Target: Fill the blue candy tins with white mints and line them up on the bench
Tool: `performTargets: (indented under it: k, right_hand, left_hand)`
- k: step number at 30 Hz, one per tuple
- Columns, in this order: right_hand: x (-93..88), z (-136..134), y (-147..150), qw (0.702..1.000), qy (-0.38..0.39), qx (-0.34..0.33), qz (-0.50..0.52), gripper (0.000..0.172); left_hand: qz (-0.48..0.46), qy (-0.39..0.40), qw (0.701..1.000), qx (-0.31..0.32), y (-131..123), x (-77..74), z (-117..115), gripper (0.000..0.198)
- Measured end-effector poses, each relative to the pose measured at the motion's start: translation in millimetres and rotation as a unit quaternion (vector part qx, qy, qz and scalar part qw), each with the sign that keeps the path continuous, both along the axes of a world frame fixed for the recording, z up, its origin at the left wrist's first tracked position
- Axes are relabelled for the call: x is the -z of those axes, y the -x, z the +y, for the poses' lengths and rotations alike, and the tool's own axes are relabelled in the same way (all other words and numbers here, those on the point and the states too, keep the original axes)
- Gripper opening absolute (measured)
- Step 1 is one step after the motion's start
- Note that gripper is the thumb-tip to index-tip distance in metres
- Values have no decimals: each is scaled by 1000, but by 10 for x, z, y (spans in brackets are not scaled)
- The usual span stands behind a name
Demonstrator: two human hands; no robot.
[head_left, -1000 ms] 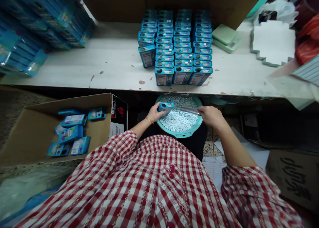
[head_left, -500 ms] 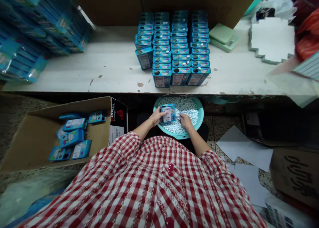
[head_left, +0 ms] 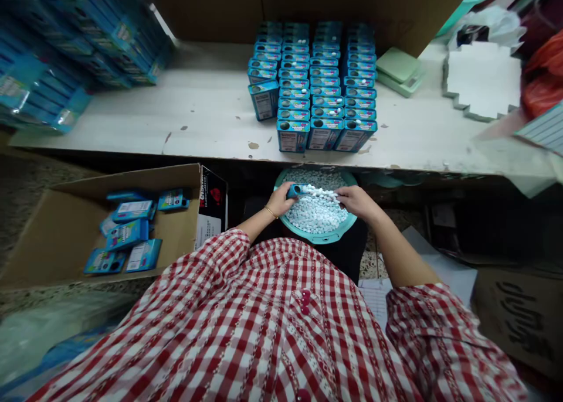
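Note:
My left hand (head_left: 280,200) is wrapped round a small blue box (head_left: 297,190), held on its side over the left part of a turquoise basin (head_left: 324,238). White candies (head_left: 319,214) fill much of the basin. At the basin's right side, my right hand (head_left: 357,201) has its fingers pressed together at the end of a heaped row of candies that reaches to the blue box. Whatever lies under that row, perhaps a scoop, is too covered to make out.
Rows of blue boxes (head_left: 294,135) stand on the white table (head_left: 211,109) beyond the basin, with a green scale (head_left: 399,68) at their right. A cardboard box (head_left: 176,238) at left holds several blue boxes. More blue packs (head_left: 39,91) are stacked back left.
My right hand has come up out of the candies and moved right, and a heaped row of candies now shows. The blue box in my left hand has been tipped onto its side.

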State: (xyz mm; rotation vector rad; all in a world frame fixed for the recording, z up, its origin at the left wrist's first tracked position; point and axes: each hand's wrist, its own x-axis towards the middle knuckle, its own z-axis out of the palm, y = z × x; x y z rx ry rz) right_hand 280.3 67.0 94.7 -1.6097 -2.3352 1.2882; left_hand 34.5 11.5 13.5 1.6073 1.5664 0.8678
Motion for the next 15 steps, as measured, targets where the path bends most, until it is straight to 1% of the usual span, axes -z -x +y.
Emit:
performTargets:
  k: [3,5,7,10,12,15]
  right_hand:
    - [-270,53,195,987,-48,-79,-129,29]
    - [-403,62,331,971,-74,-99,-206,33]
    - [-506,46,458,957,-84,-105,-256,37]
    - [-639,-9,607,945,-90,-117,-292,39]
    - [-721,-47,653,941,-101,-125,-299,39]
    - [-791,-84,564,939,-114,-128,-298,37]
  left_hand:
    - [33,-17,999,28,-72,-9,-8,41]
    - [44,-17,998,39,-89,-11,-23,41]
    - [50,-14,998,44,-92,-10,-34,41]
    - [48,-16,998,45,-88,-5,-35,42]
    - [42,-23,998,43,-82,2,-28,43]
    - [22,-30,999,32,-57,16,-16,43]
